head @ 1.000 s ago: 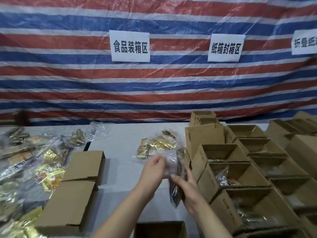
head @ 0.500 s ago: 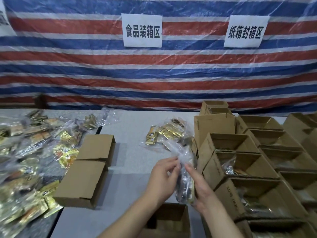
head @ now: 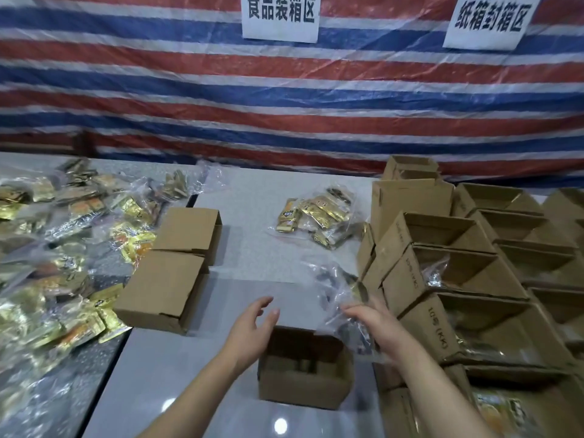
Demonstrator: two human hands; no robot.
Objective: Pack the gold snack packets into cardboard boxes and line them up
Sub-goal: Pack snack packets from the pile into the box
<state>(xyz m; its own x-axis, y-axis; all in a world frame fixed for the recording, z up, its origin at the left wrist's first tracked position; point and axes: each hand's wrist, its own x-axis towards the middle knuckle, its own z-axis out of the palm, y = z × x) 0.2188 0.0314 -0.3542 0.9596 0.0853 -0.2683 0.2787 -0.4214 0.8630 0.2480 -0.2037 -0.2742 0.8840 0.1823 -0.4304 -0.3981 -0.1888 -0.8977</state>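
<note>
Two hands hang over the small open cardboard box point(head: 305, 368) on the table point(head: 196, 374). The right hand point(head: 376, 324) pinches a clear bag of snack packets point(head: 335, 292) just above it. The left hand point(head: 252, 327) is loose and holds nothing. I think the packing step is on: next the bag must go down into the box.

Your left hand point(head: 252, 330): bare, no glove, ring or watch in view.
Your right hand point(head: 376, 324): bare too, nothing worn on the fingers or wrist.
Your forearms: both uncovered up to the frame's lower edge; no sleeve, cuff or band shows.
Your nails: short, as far as the blur allows.
</note>
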